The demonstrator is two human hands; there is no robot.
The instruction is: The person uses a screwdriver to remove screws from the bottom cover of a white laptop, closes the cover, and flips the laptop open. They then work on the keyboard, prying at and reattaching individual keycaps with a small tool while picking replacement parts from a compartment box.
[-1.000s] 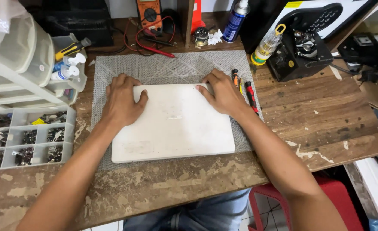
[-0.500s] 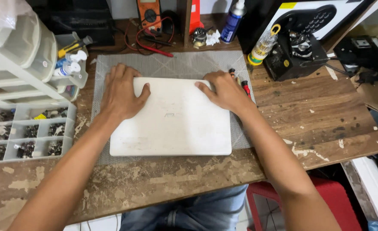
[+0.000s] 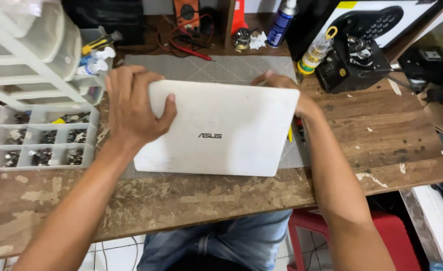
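A closed white laptop [image 3: 221,133] is tilted up at its far edge over a grey cutting mat [image 3: 216,68] on the wooden workbench [image 3: 382,130]. My left hand [image 3: 131,108] grips the laptop's far left corner, thumb on top of the lid. My right hand [image 3: 286,88] holds the far right corner, mostly hidden behind the lid. The near edge of the laptop rests close to the mat.
A white drawer unit [image 3: 26,55] and a compartment tray of small parts [image 3: 41,138] stand at the left. A multimeter with red leads [image 3: 189,15], a spray can [image 3: 281,22], a small bottle [image 3: 317,50] and a black device [image 3: 354,62] line the back. Screwdrivers [image 3: 299,130] lie right of the laptop.
The laptop lay flat on the mat with both hands pressed on top. Now both hands grip its far corners and its far edge has lifted toward me.
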